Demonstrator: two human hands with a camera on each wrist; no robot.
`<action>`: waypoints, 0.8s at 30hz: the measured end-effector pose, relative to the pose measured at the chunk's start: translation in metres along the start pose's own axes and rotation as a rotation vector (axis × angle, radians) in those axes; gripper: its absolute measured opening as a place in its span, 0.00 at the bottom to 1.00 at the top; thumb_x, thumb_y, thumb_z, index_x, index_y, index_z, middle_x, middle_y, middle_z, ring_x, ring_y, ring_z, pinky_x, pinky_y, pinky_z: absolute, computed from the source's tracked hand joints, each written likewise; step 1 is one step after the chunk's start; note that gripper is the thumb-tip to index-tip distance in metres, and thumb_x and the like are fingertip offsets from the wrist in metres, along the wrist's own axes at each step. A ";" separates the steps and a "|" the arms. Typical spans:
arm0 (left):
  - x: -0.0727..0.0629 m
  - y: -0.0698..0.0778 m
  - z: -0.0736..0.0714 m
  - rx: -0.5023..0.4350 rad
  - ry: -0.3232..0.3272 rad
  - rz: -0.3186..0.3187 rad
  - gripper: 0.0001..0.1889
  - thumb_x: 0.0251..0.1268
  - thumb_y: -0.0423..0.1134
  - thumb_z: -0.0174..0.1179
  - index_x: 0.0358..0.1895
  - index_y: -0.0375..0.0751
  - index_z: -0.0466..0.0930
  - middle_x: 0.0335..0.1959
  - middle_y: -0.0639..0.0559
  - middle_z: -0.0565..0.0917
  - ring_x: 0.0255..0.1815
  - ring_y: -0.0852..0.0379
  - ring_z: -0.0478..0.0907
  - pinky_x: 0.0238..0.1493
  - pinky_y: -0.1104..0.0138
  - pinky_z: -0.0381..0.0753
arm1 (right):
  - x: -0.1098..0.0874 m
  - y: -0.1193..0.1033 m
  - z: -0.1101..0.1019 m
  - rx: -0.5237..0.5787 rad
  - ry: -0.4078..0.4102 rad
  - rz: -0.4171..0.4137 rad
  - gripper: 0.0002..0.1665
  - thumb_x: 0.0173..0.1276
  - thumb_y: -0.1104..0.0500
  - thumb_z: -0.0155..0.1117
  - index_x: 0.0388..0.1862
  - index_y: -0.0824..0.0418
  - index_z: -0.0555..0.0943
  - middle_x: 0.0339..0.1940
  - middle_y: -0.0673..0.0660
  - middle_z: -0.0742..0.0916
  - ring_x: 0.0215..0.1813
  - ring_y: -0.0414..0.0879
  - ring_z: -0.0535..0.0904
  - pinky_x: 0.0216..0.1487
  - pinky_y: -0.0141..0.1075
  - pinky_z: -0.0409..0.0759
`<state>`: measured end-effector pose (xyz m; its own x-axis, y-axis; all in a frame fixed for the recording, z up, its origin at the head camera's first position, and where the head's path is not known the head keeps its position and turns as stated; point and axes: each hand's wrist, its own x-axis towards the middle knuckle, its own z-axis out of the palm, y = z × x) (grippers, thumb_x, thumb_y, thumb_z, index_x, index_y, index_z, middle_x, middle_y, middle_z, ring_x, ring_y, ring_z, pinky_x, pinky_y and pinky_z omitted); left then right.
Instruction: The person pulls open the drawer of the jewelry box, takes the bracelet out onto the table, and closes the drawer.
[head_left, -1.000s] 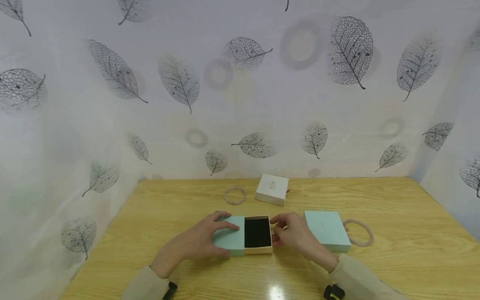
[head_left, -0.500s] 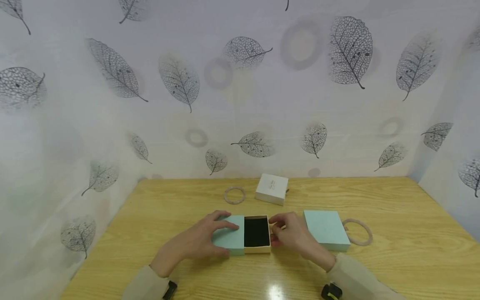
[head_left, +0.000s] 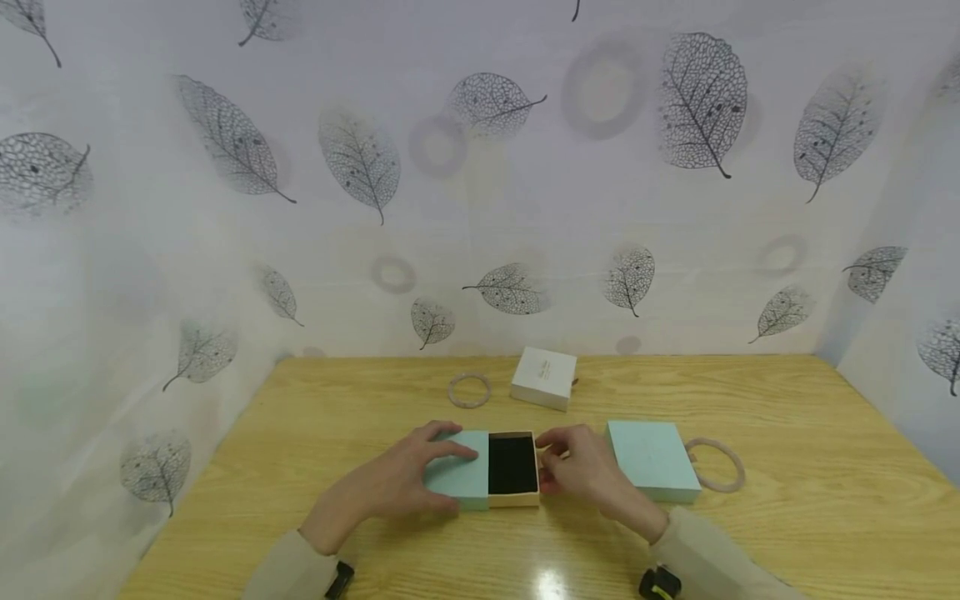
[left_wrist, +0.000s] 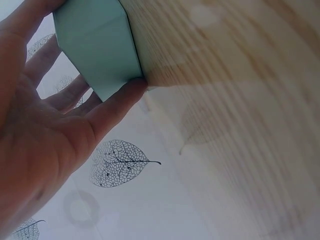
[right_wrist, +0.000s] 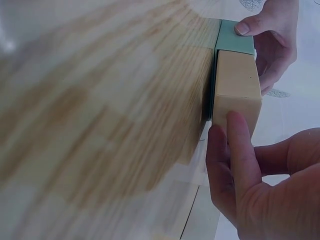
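Note:
A mint-green box sleeve (head_left: 467, 479) lies mid-table with its pale tan inner drawer (head_left: 513, 501) partly out on the right. Black lining (head_left: 513, 465) shows inside the drawer. My left hand (head_left: 408, 475) grips the sleeve from the left, thumb on the near side and fingers across the top and far side; the left wrist view shows the thumb along the sleeve's edge (left_wrist: 100, 45). My right hand (head_left: 581, 467) is at the drawer's outer end. In the right wrist view, its fingertips press on that tan end face (right_wrist: 240, 107); nothing shows gripped between them.
A second mint-green box (head_left: 652, 461) sits right of my right hand, with a pale pink bangle (head_left: 738, 467) against its right side. Farther back are a white box (head_left: 545, 377) and another bangle (head_left: 470, 405). A leaf-patterned curtain (head_left: 480, 208) stands behind the wooden table (head_left: 795, 433).
The drawer has slid slightly left into the sleeve, with my right hand moving along at its end. My left hand and the sleeve stay in place.

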<state>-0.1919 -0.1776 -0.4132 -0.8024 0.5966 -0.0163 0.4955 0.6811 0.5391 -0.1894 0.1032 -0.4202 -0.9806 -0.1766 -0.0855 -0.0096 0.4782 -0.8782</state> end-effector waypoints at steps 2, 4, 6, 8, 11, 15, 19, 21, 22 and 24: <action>0.000 0.000 0.000 0.003 0.001 0.000 0.31 0.56 0.49 0.76 0.65 0.58 0.80 0.76 0.44 0.67 0.74 0.40 0.67 0.70 0.40 0.72 | 0.000 0.000 0.000 0.007 -0.004 0.000 0.14 0.70 0.73 0.57 0.51 0.72 0.84 0.32 0.59 0.87 0.27 0.45 0.86 0.28 0.37 0.87; 0.000 0.000 0.000 0.002 0.001 0.001 0.31 0.56 0.49 0.76 0.65 0.58 0.80 0.76 0.44 0.67 0.74 0.40 0.67 0.70 0.40 0.72 | 0.000 0.000 0.001 0.017 -0.010 0.000 0.14 0.70 0.73 0.57 0.51 0.72 0.84 0.32 0.59 0.87 0.28 0.45 0.86 0.28 0.37 0.87; 0.000 0.000 0.000 0.002 0.002 0.002 0.31 0.56 0.49 0.76 0.65 0.58 0.80 0.76 0.44 0.67 0.74 0.40 0.67 0.70 0.40 0.72 | 0.001 0.000 0.001 0.021 -0.013 0.002 0.14 0.71 0.73 0.57 0.52 0.72 0.84 0.32 0.59 0.87 0.29 0.45 0.86 0.28 0.37 0.87; 0.000 0.000 0.000 0.001 0.003 0.003 0.31 0.56 0.49 0.76 0.65 0.58 0.80 0.76 0.44 0.67 0.74 0.39 0.67 0.70 0.40 0.72 | 0.001 0.000 0.001 0.023 -0.015 0.005 0.14 0.71 0.73 0.57 0.52 0.72 0.83 0.32 0.59 0.87 0.29 0.45 0.86 0.28 0.37 0.87; 0.000 0.000 0.000 0.000 0.002 0.003 0.31 0.56 0.49 0.76 0.65 0.58 0.80 0.76 0.44 0.67 0.74 0.39 0.67 0.70 0.40 0.72 | 0.001 0.000 0.002 0.020 -0.014 0.009 0.14 0.71 0.73 0.57 0.52 0.72 0.83 0.32 0.58 0.88 0.28 0.45 0.86 0.28 0.37 0.87; 0.000 0.000 0.000 -0.003 0.001 0.000 0.31 0.55 0.50 0.77 0.65 0.58 0.80 0.76 0.44 0.67 0.75 0.39 0.66 0.70 0.40 0.72 | 0.001 -0.001 0.003 0.014 -0.010 0.010 0.14 0.71 0.73 0.57 0.52 0.71 0.84 0.31 0.58 0.88 0.28 0.45 0.86 0.28 0.36 0.87; 0.000 -0.001 0.000 -0.005 0.003 0.002 0.31 0.55 0.50 0.77 0.65 0.59 0.80 0.76 0.44 0.67 0.74 0.39 0.66 0.70 0.40 0.72 | 0.002 -0.002 0.004 0.009 -0.005 0.012 0.13 0.70 0.72 0.58 0.51 0.71 0.84 0.31 0.56 0.88 0.28 0.44 0.85 0.28 0.36 0.87; 0.000 -0.001 0.000 -0.003 0.004 0.003 0.31 0.55 0.50 0.77 0.65 0.59 0.80 0.75 0.44 0.67 0.74 0.40 0.67 0.70 0.40 0.72 | 0.002 -0.002 0.005 0.006 -0.003 0.015 0.13 0.70 0.72 0.58 0.51 0.70 0.84 0.31 0.56 0.87 0.28 0.44 0.85 0.28 0.36 0.87; 0.000 -0.001 0.000 -0.003 0.005 0.003 0.31 0.55 0.50 0.77 0.65 0.59 0.80 0.75 0.44 0.67 0.74 0.40 0.67 0.70 0.40 0.73 | 0.002 -0.002 0.005 0.006 -0.002 0.016 0.13 0.70 0.72 0.58 0.51 0.70 0.84 0.31 0.56 0.87 0.28 0.44 0.85 0.28 0.36 0.87; 0.001 -0.002 0.001 -0.002 0.005 0.003 0.31 0.55 0.50 0.76 0.65 0.59 0.80 0.75 0.45 0.67 0.74 0.40 0.67 0.70 0.40 0.73 | 0.002 -0.002 0.006 0.003 0.002 0.020 0.13 0.70 0.73 0.58 0.50 0.70 0.85 0.30 0.56 0.87 0.28 0.44 0.85 0.28 0.36 0.87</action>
<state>-0.1930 -0.1783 -0.4148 -0.8026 0.5965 -0.0107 0.4971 0.6785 0.5408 -0.1906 0.0969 -0.4213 -0.9810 -0.1650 -0.1021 0.0108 0.4788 -0.8779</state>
